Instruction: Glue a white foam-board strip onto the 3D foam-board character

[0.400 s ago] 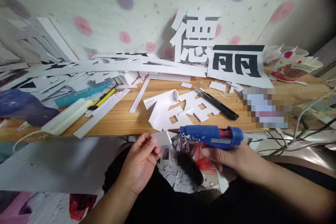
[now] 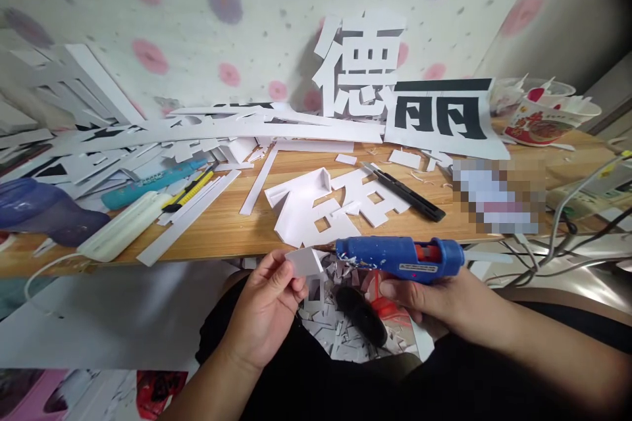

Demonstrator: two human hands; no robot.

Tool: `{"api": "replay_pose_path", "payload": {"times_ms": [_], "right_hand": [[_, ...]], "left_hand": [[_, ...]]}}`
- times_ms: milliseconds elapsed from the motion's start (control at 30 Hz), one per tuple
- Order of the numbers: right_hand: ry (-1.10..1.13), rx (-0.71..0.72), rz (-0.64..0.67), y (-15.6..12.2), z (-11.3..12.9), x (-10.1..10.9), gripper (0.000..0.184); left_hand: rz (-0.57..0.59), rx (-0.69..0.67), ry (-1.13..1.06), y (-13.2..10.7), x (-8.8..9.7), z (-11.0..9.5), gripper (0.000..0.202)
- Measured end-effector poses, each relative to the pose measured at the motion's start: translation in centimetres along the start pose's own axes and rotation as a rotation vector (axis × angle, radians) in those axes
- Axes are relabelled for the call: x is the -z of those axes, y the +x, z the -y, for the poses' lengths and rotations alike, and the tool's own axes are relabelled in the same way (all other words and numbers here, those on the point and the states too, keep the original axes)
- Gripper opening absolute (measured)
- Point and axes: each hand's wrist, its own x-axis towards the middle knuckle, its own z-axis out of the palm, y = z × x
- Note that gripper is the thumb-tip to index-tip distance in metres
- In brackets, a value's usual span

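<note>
In the left hand (image 2: 269,306), low and left of the frame's centre, the small white piece (image 2: 302,263) is pinched between thumb and fingertips by its left end. Its free end is pointed right, and a narrow side is turned down along that end. By the right hand (image 2: 432,299), right of centre, the glue gun (image 2: 390,255) is grasped from below; whether the trigger is pressed cannot be told.

The gun's long axis is laid almost level across the frame, its rear at the right and its nozzle (image 2: 328,247) aimed left, at the upper right corner of the piece. Only a very slight gap, or none, is left there; contact cannot be made out. The piece is thus set to the left of the right hand's grip, in line with the barrel, and is held by the nearer left hand.

Just above, at the table's front edge, a walled cut-out (image 2: 296,218) is laid, with a black knife (image 2: 407,194) to its right. Farther out, in the upper right, a white letter (image 2: 328,89) is stood against the wall, beside a printed sheet (image 2: 442,118).
</note>
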Motion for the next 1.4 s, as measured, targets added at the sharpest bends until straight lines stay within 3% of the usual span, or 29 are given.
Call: {"api": "replay_pose_path", "payload": {"times_ms": [200, 433, 933, 1167, 1400], "right_hand": [[0.058, -0.005, 0.037, -0.13, -0.56, 0.30, 0.036], [0.044, 0.192, 0.008, -0.32, -0.26, 0.62, 0.024], [0.005, 0.157, 0.017, -0.58, 0.06, 0.56, 0.030], [0.026, 0.246, -0.006, -0.55, 0.05, 0.38, 0.015], [-0.009, 0.200, 0.013, -0.73, 0.22, 0.33, 0.019]], "left_hand": [[0.037, 0.008, 0.018, 0.18, -0.44, -0.07, 0.016], [0.048, 0.006, 0.044, 0.20, -0.82, -0.10, 0.014], [0.009, 0.005, 0.022, 0.11, -0.85, -0.30, 0.018], [-0.032, -0.001, 0.007, 0.15, -0.77, -0.34, 0.022], [-0.026, -0.008, 0.008, 0.14, -0.70, -0.60, 0.021]]}}
